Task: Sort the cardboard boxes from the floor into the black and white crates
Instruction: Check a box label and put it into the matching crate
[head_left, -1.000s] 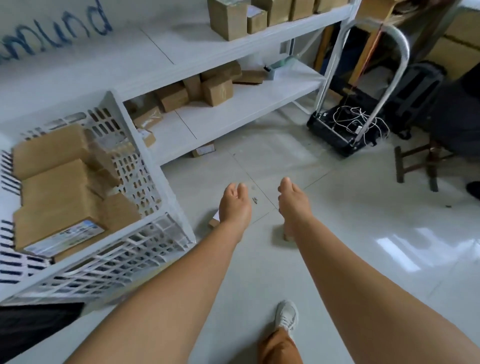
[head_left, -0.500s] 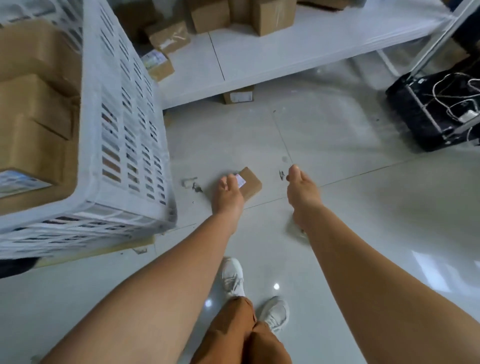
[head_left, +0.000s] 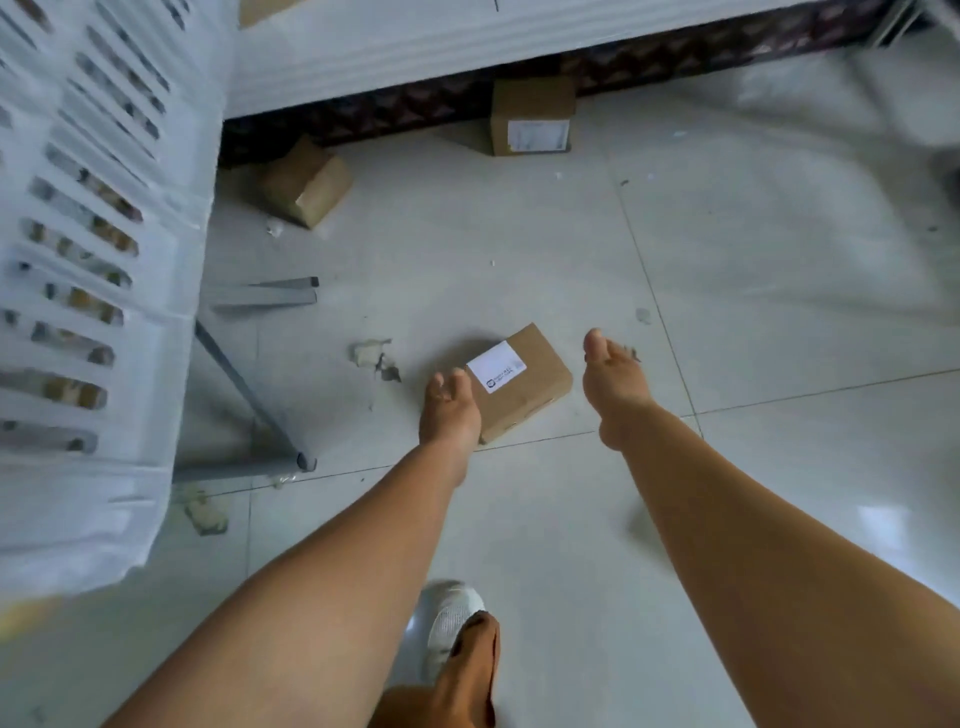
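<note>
Nearest the camera, a white shoe (head_left: 453, 621) and an orange-brown trouser knee (head_left: 467, 670) stand on the pale tiled floor (head_left: 779, 260). Both bare forearms reach forward and down. The left hand (head_left: 449, 410) sits at the near-left corner of the labelled cardboard box (head_left: 522, 382), fingers loosely curled and holding nothing; contact cannot be told. The right hand (head_left: 613, 382) hovers just beside the box's right end, fingers straight and together. The box lies flat on the floor, its long axis running near-left to far-right, the white label facing up. The white crate (head_left: 98, 312) rises at the left. Farther off, a tilted box (head_left: 306, 184) and an upright labelled box (head_left: 532, 117) lie by the white shelf (head_left: 415, 47).
</note>
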